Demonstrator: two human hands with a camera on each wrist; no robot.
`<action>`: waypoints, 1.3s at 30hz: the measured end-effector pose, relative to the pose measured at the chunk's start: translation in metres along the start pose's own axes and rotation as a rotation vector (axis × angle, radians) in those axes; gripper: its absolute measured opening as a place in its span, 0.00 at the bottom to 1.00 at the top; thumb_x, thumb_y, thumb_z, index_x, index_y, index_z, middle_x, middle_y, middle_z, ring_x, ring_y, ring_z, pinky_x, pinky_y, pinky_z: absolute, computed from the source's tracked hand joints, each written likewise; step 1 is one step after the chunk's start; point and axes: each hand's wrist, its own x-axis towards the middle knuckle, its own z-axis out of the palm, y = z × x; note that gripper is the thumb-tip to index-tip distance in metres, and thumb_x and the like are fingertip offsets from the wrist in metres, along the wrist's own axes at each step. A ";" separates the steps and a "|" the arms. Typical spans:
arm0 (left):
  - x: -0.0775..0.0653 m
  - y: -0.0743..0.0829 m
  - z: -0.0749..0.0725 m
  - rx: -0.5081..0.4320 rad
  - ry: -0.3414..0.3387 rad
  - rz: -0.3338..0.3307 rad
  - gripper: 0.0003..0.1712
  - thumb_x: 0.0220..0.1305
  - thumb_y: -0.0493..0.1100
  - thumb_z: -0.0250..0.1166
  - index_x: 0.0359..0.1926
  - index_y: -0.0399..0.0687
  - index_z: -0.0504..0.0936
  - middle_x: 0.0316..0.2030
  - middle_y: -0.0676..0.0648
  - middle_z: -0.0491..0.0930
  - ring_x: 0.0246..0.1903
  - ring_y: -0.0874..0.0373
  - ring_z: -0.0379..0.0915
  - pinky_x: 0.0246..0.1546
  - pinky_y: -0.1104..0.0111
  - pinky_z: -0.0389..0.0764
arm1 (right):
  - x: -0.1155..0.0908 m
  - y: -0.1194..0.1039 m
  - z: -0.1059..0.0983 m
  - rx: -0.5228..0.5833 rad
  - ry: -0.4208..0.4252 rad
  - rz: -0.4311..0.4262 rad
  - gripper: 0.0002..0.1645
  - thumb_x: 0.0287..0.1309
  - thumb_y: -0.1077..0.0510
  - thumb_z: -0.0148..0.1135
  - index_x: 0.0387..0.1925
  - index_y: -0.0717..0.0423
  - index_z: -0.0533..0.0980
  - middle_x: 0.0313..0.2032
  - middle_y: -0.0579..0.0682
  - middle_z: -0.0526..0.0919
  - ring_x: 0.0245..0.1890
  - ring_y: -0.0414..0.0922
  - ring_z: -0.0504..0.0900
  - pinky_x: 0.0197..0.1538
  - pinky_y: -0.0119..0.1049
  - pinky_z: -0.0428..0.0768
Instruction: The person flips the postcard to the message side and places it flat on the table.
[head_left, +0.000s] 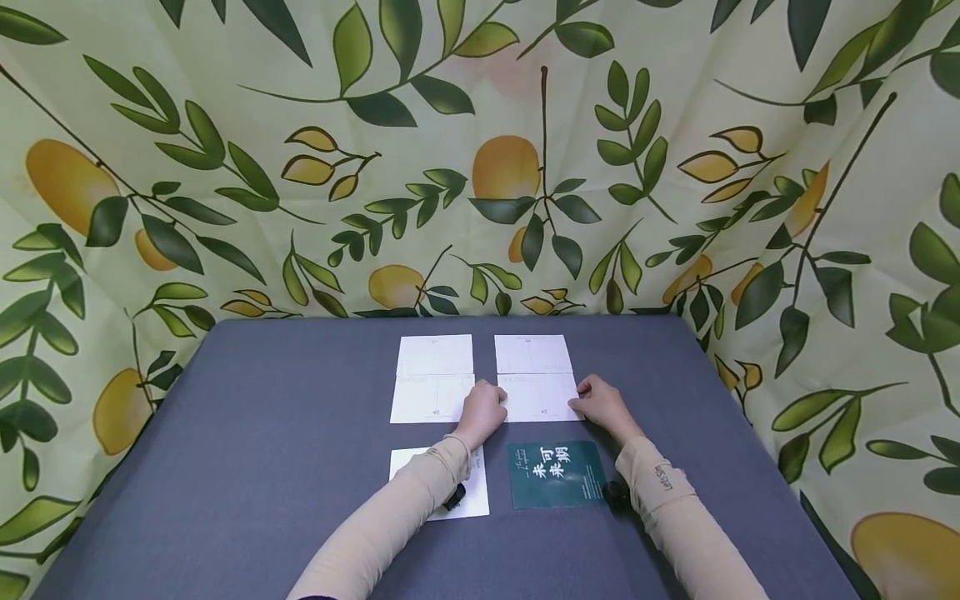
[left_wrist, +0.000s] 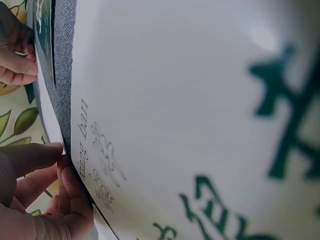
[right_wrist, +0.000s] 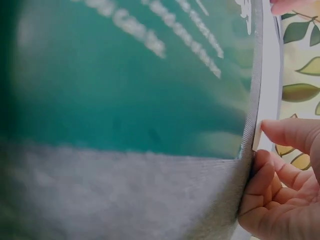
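An unfolded white card [head_left: 534, 390] with a crease across its middle lies on the dark grey table, between both hands. My left hand [head_left: 482, 412] pinches its lower left edge between thumb and fingers. At the opposite edge, my right hand [head_left: 603, 408] pinches the lower right side, thumb above and curled fingers below in the right wrist view. Just left of it lies a second unfolded white card [head_left: 431, 392]. Nearer the front, a green card [head_left: 557, 492] with white characters lies below the pinched card. A white card with green characters [left_wrist: 150, 100] sits under my left forearm, partly hidden.
The grey tablecloth [head_left: 262, 433] covers the table. A curtain with leaves and orange fruit [head_left: 506, 167] hangs behind and along both sides. A small black object [head_left: 617, 496] sits at my right wrist, beside the green card's right edge.
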 end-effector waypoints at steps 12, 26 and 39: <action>-0.001 -0.012 -0.007 -0.064 -0.089 0.097 0.11 0.62 0.37 0.58 0.30 0.36 0.85 0.21 0.43 0.77 0.22 0.63 0.61 0.25 0.75 0.64 | -0.015 -0.008 -0.003 -0.003 0.064 -0.006 0.22 0.57 0.48 0.60 0.42 0.63 0.73 0.28 0.54 0.74 0.27 0.46 0.71 0.28 0.32 0.66; -0.040 -0.027 -0.047 -0.030 -0.033 0.077 0.15 0.61 0.42 0.60 0.45 0.38 0.81 0.35 0.44 0.78 0.32 0.57 0.75 0.34 0.70 0.75 | -0.047 -0.043 0.012 0.025 -0.010 -0.133 0.20 0.56 0.48 0.62 0.43 0.59 0.75 0.29 0.53 0.78 0.25 0.44 0.72 0.28 0.33 0.69; -0.087 -0.060 -0.080 0.074 0.021 -0.107 0.23 0.56 0.47 0.65 0.50 0.39 0.79 0.40 0.41 0.77 0.39 0.50 0.71 0.39 0.58 0.72 | -0.071 -0.066 0.044 0.310 -0.281 -0.153 0.32 0.56 0.50 0.62 0.57 0.62 0.66 0.39 0.57 0.82 0.30 0.46 0.83 0.33 0.40 0.83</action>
